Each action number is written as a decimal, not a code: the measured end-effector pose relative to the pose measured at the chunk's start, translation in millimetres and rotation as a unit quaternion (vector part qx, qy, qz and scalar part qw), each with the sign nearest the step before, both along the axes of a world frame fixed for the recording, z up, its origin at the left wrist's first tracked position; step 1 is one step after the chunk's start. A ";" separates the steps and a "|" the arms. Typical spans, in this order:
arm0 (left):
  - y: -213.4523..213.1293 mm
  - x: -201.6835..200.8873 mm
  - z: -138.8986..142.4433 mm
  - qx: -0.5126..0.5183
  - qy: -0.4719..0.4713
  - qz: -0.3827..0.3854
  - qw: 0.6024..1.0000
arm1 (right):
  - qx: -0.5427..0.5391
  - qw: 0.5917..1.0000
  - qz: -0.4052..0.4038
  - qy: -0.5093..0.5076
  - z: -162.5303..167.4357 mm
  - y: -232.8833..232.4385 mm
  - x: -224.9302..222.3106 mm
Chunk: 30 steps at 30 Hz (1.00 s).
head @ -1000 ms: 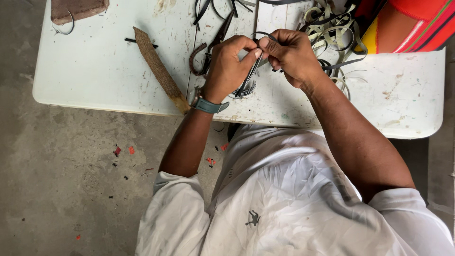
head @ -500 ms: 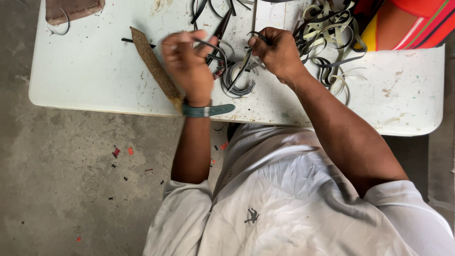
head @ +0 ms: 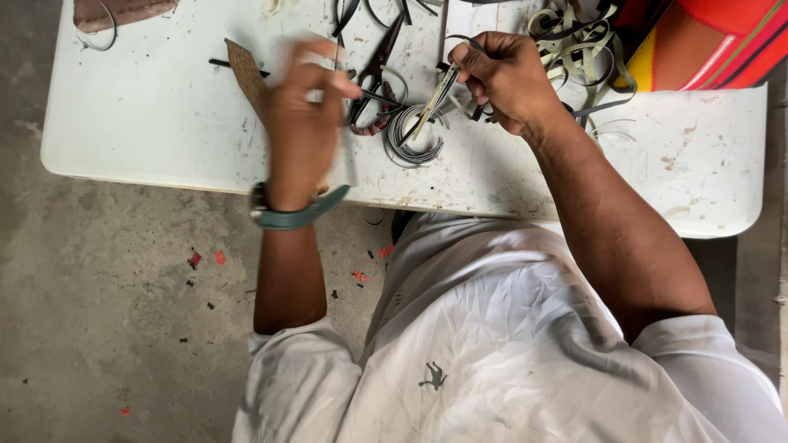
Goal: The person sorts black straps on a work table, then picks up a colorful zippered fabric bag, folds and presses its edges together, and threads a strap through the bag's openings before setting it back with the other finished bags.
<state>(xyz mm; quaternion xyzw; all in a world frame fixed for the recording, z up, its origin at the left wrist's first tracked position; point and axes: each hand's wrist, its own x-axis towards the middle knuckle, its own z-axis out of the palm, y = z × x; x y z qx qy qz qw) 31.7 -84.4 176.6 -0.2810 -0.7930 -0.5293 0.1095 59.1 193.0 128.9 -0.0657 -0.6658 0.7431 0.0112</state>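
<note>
My right hand (head: pixel 505 78) is over the white table (head: pixel 148 131) and pinches a pale narrow strip (head: pixel 431 102), which slants down onto a coil of grey strips (head: pixel 414 139). My left hand (head: pixel 304 115), with a teal wristband, hovers blurred to the left, its fingertips close to dark scissors (head: pixel 373 70) lying on the table. Whether it holds anything is unclear. A brown flat piece (head: pixel 245 74) lies partly hidden behind that hand.
A tangle of pale and dark strips (head: pixel 574 41) lies at the table's far right, next to a red and yellow bag (head: pixel 714 41). A brown object (head: pixel 123 10) sits at the far left corner. Small red and dark scraps (head: pixel 205 258) dot the concrete floor.
My left hand has let go near the right hand and swung left and toward me. The right hand stays put, still holding the strip over the coil.
</note>
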 end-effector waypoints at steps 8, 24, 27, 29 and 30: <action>56.8 -3.9 -34.1 -0.303 0.207 0.022 0.930 | -0.001 0.999 0.020 0.033 13.1 -8.6 1.7; 53.6 -18.8 -2.9 -0.255 0.100 -0.094 0.957 | -0.231 0.971 0.045 0.050 6.5 49.7 13.1; 42.0 -17.2 -0.6 -0.287 0.105 -0.089 0.948 | -0.238 0.968 0.036 0.071 15.3 76.8 25.6; 39.5 -13.2 -6.0 -0.310 0.102 -0.104 0.939 | -0.213 0.973 0.025 0.085 18.6 92.3 39.0; 40.3 -11.1 -9.7 -0.355 0.084 -0.108 0.925 | -0.211 0.972 0.025 0.095 20.1 100.3 47.5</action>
